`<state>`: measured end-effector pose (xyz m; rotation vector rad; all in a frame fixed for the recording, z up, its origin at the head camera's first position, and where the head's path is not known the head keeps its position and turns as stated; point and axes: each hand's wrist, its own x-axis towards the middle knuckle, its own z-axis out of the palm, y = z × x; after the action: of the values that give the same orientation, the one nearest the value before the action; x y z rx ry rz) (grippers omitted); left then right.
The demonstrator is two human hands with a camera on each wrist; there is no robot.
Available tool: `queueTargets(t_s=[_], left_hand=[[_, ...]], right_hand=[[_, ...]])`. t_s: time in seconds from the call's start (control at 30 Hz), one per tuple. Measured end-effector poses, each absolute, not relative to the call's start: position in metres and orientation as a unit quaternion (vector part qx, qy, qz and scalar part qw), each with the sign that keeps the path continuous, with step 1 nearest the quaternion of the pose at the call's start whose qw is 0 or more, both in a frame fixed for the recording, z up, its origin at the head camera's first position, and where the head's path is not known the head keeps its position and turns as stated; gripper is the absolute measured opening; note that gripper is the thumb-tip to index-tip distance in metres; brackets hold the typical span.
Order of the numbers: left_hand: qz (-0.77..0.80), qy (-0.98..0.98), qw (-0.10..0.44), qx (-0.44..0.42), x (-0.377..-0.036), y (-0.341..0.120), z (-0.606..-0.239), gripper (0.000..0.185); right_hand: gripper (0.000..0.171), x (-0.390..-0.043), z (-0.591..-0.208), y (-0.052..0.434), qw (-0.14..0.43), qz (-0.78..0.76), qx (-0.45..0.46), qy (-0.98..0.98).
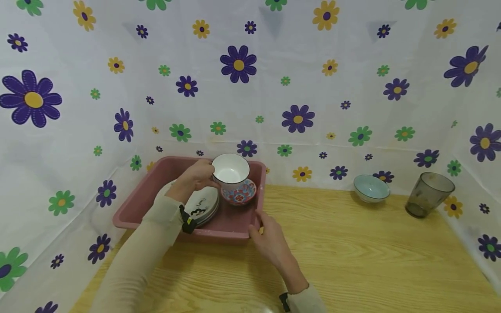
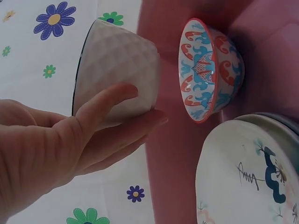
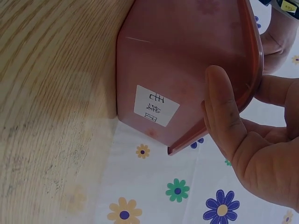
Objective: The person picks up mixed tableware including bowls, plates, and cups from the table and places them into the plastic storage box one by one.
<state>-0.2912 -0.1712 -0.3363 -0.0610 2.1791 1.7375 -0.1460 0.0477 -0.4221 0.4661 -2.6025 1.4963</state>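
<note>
I see the left hand (image 1: 197, 176) gripping a white quilted ceramic bowl (image 1: 231, 170) above the pink plastic tub (image 1: 138, 204), over a red-and-blue patterned bowl (image 1: 239, 194); the right hand (image 1: 268, 239) pinches the tub's near right corner.

Plates (image 1: 203, 205) in pink tub (image 1: 164, 167): partly behind left hand (image 1: 195, 176) and wrist, can't count stack. Patterned bowl (image 1: 239, 192) half hidden under white bowl (image 1: 231, 169). Tub label (image 3: 156, 105) too small to read. Dark cup (image 1: 428, 194) contents unclear.
</note>
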Motion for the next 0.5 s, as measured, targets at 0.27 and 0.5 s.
queueTargets(t_s=[0.27, 0.5], left_hand=[[0.575, 0.801, 0.158, -0.050, -0.300, -0.167, -0.341, 0.048], [0.526, 0.832, 0.158, -0.073, -0.310, -0.167, -0.345, 0.027]], right_hand=[[0.042, -0.146, -0.423, 0.049, 0.049, 0.492, 0.160, -0.855], [0.044, -0.149, -0.424, 0.051, 0.064, 0.484, 0.161, -0.858]])
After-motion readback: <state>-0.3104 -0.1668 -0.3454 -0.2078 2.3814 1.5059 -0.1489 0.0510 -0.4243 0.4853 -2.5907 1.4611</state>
